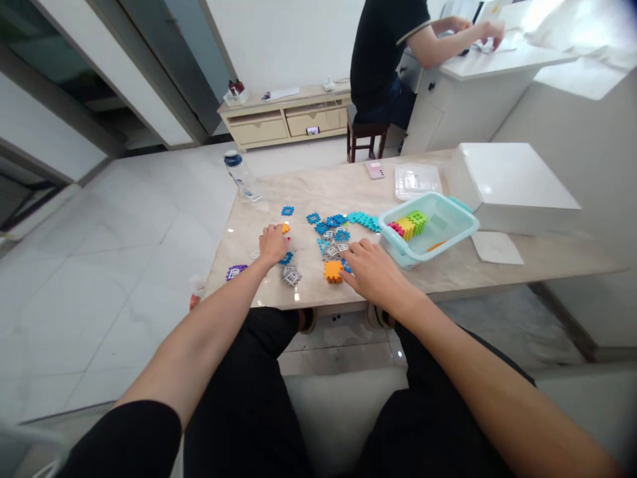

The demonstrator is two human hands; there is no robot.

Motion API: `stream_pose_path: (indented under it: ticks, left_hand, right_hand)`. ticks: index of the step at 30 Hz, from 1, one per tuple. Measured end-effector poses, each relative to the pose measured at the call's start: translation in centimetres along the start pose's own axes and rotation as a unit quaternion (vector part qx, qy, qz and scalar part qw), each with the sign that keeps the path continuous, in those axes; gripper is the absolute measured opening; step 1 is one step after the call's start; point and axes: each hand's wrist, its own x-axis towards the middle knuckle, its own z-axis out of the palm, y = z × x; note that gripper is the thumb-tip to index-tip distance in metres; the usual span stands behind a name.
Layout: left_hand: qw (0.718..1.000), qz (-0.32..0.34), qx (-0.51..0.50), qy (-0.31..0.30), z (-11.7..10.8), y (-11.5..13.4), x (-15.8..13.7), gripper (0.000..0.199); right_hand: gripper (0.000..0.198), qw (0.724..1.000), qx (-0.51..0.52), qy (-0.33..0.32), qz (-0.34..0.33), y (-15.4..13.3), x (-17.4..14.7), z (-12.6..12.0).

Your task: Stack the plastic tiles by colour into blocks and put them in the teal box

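Note:
My left hand (273, 244) rests low over the table with its fingers curled together, and what is under them is hidden. An orange interlocking piece (285, 228) shows at its fingertips, and a blue piece (286, 257) lies just beside it. My right hand (371, 269) is spread over the pile, thumb apart from the fingers. Its fingertips reach grey window pieces (332, 251), while the thumb is close to an orange block (333, 271). Several blue pieces (336, 220) lie beyond. Grey window pieces (291, 275) are heaped between my forearms; a purple piece (235, 271) is at left.
A pale teal basket (460, 234) holds red, yellow and green joined pieces (408, 226). Turquoise pieces (363, 220) touch its left side. Behind are a clear plastic lid (417, 180), a phone (375, 170), a white box (517, 176) and a water bottle (241, 176). A person (383, 60) sits at another desk.

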Motion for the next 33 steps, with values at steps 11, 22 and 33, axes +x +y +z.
stream_pose_path:
  ticks: [11, 22, 33]
  left_hand:
    - [0.998, -0.042, 0.018, -0.038, 1.1, -0.9, 1.8, 0.044]
    - [0.997, -0.065, -0.043, -0.008, 0.7, 0.5, 2.3, 0.033]
    - [0.959, -0.062, -0.272, 0.046, -0.1, 3.0, 0.7, 0.025]
  right_hand:
    - [0.017, 0.996, -0.070, -0.042, -0.023, -0.6, -0.2, -1.1]
    - [0.016, 0.993, -0.101, -0.061, -0.009, -1.1, 0.1, -0.3]
    - [0.031, 0.986, -0.105, -0.126, 0.015, 0.3, 2.8, 0.5]
